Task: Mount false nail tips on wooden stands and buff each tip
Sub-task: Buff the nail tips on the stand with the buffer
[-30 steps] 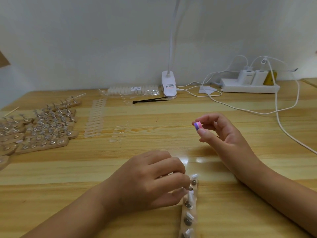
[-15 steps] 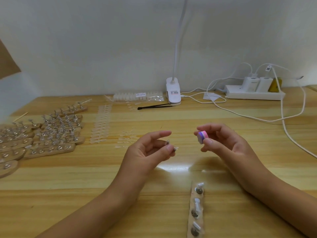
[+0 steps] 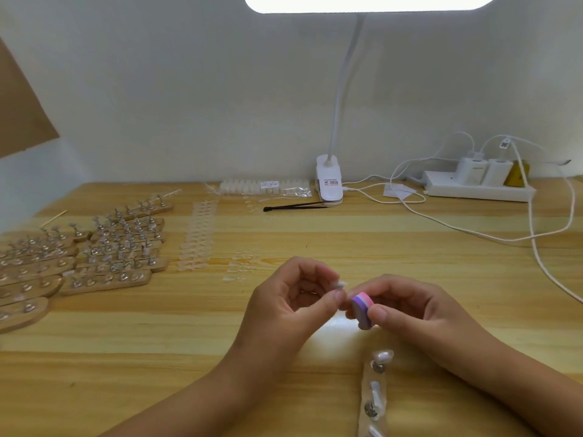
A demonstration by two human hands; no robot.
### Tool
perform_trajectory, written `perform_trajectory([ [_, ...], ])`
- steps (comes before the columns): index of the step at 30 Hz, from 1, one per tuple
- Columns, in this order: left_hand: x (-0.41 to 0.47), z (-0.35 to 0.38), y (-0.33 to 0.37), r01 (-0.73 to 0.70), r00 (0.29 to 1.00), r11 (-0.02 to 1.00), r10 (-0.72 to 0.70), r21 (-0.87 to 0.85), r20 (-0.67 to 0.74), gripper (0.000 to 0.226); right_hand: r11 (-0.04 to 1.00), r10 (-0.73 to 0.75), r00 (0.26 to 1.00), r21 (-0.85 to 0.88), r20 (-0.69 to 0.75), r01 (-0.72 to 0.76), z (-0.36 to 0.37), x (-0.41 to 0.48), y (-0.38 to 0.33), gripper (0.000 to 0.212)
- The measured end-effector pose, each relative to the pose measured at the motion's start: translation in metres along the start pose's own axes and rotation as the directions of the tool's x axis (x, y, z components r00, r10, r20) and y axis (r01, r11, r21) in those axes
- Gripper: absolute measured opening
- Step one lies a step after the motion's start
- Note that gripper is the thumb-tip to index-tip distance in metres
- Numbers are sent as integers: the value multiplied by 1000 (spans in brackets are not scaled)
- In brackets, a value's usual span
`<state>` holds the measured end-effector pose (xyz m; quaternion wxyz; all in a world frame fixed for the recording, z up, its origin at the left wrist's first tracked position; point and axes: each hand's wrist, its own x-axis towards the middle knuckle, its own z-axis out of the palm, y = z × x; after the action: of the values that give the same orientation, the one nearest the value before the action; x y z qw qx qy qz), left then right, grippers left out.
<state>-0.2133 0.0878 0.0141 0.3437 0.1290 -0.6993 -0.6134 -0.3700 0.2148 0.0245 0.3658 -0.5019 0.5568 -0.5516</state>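
My left hand (image 3: 293,302) pinches a small clear nail tip (image 3: 340,284) on its little holder between thumb and fingers, above the table. My right hand (image 3: 413,305) grips a small pink and purple buffer block (image 3: 362,309) right beside that tip. Whether block and tip touch I cannot tell. Below my hands a wooden stand (image 3: 373,395) lies on the table with clear tips on metal pegs.
Several wooden stands with mounted tips (image 3: 104,247) crowd the left side. Strips of loose nail tips (image 3: 195,238) and a bagged set (image 3: 265,187) lie behind. A clip lamp (image 3: 329,181), black tweezers (image 3: 293,207), a power strip (image 3: 476,186) and white cables (image 3: 533,234) occupy the back right.
My left hand lifted a tip off the near stand and raised it. Both hands have come together, so the buffer block now sits next to the tip. The camera has tilted up.
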Motion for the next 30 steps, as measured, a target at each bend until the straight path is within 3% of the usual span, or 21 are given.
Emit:
perform_trajectory([
  [9, 3, 0, 5, 56, 996, 991, -47, -118, 81, 10, 997, -72, 997, 7, 8, 72, -2, -1, 2, 24],
  [16, 7, -3, 2, 323, 941, 897, -269, -301, 207, 30, 984, -180, 984, -20, -1, 180, -1, -1, 6, 25],
  [19, 7, -2, 1, 383, 916, 875, -318, -297, 246, 31, 973, -223, 975, -55, -10, 222, -1, -2, 8, 29],
  [24, 8, -2, 1, 377, 919, 874, -310, -307, 243, 32, 924, -329, 944, -216, -30, 315, 1, -1, 13, 21],
  [30, 9, -1, 0, 412, 909, 856, -361, -312, 210, 35, 800, -508, 847, -453, -160, 394, -3, 0, 11, 26],
])
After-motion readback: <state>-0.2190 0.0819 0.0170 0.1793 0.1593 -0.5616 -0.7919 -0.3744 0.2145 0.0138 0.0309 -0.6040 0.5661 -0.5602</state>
